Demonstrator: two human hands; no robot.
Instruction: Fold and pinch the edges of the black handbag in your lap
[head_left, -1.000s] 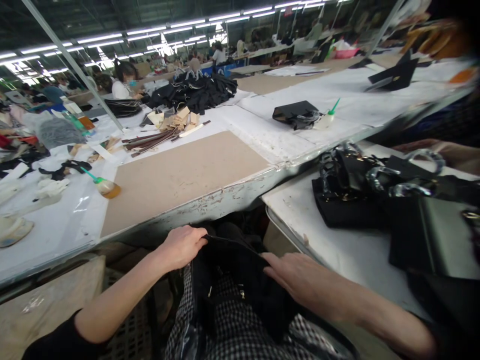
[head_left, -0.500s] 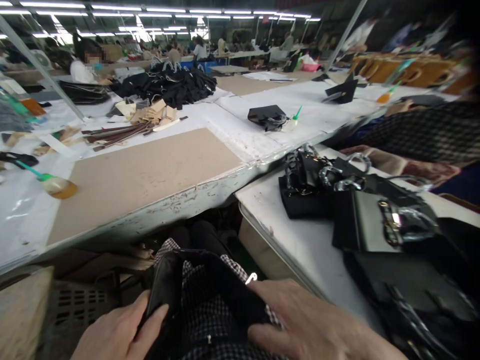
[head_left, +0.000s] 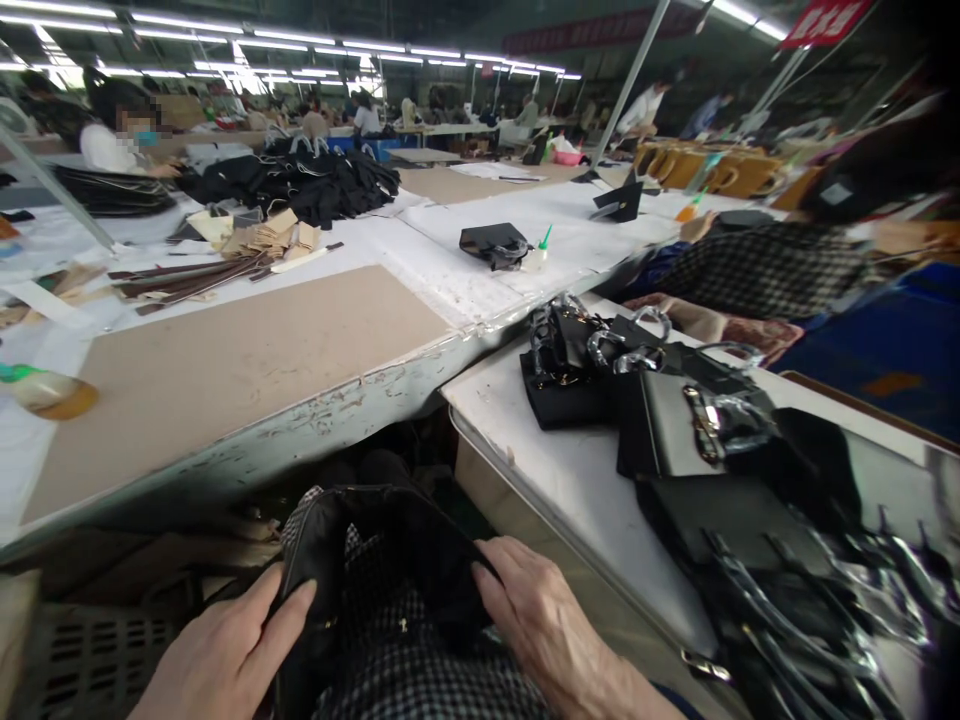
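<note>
Over my lap I hold a black leather bag piece (head_left: pixel 319 550), bent into an arch with its open middle toward me. My left hand (head_left: pixel 229 635) pinches its left edge between thumb and fingers. On the other side, the fingers of my right hand (head_left: pixel 544 615) are closed on the right edge. Black-and-white checked cloth (head_left: pixel 420 670) shows through the gap and below the piece. The lower part of the piece is dark and hard to make out.
Several black handbags (head_left: pixel 675 420) with wrapped handles lie on the white side table (head_left: pixel 487 440) at right. A brown board (head_left: pixel 247 350) and a glue bottle (head_left: pixel 56 393) lie on the main table. A grey plastic crate (head_left: pixel 97 650) stands lower left. A co-worker (head_left: pixel 765 265) sits at right.
My view has turned right, so the tables and bags appear farther left. Both hands still grip the black piece. The piece's right side has drawn in slightly, and more handbags show.
</note>
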